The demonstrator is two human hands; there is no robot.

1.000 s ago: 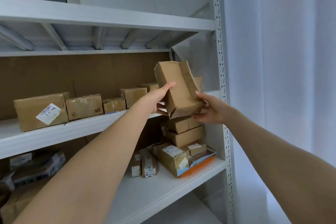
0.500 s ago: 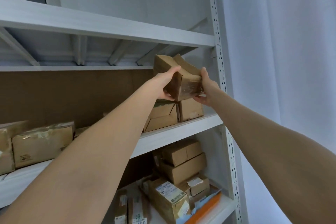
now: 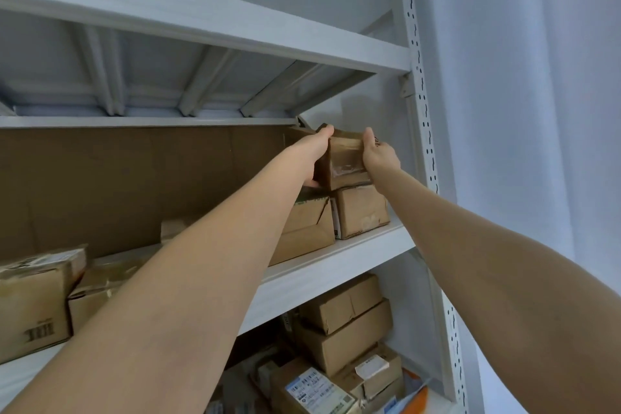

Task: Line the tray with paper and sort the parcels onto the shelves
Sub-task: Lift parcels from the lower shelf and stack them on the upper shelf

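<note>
Parcel point(image 3: 345, 163) between left fingers point(image 3: 323, 137), right fingers point(image 3: 369, 139)

Nothing reads clearly for me: the shipping label point(image 3: 319, 391) on a bottom-shelf box point(image 3: 280, 388), the dark stamp point(image 3: 38, 334) on the left carton point(image 3: 30, 299), green print point(image 3: 311, 201) on a middle-shelf box point(image 3: 309, 230).

Upper shelf point(image 3: 235, 27) close above stacked parcels point(image 3: 361, 212)

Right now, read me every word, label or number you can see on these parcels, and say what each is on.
Nothing here reads clearly.
Shipping label, lowest-shelf box: too small.
White sticker, neighbouring box: no legible text.
Green print, front box under the held parcel: blurred, partly hidden.
Dark marks, far-left box: blurred.
</note>
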